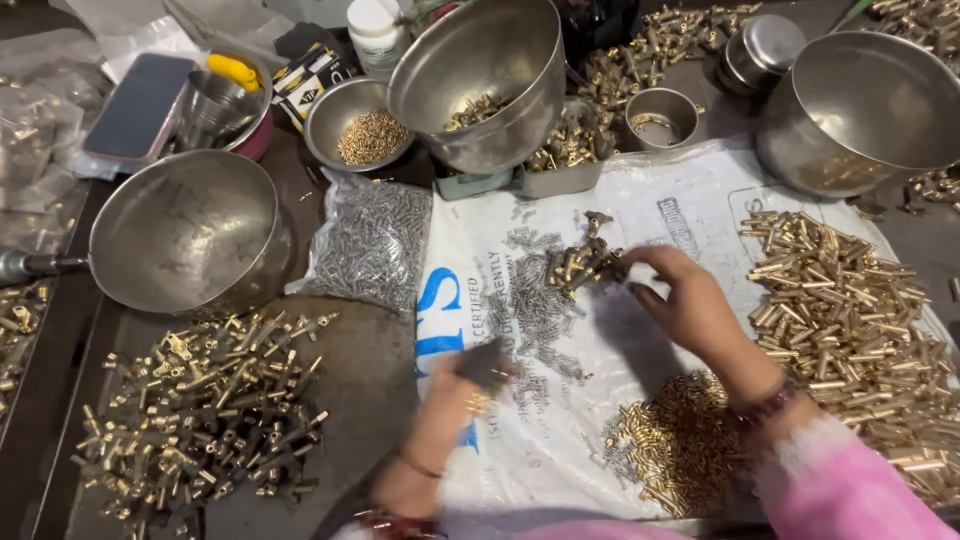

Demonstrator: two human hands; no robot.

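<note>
A: State the position of the right hand.

B: It lies over the white printed sack spread on the table, toward the far middle of the sack. Its fingertips touch the near-right side of a small cluster of brass fittings. The fingers are curled together at the cluster; which piece they pinch cannot be told.

A: And the left hand?

B: It is near the front edge, at the left border of the sack, blurred. It is closed around a dark object; what that object is cannot be told. A scatter of small grey metal pieces lies between the two hands.

A: Count the stocks.

B: There are four loose brass stocks besides the cluster: one pile of brass tubes at the right edge, one heap of small brass pins just beside the right wrist, one pile of T-shaped fittings at the front left, and one more heap at the far edge. There is one clear bag of grey pieces. The steel vessels: three large bowls, and one small bowl of brass beads.
</note>
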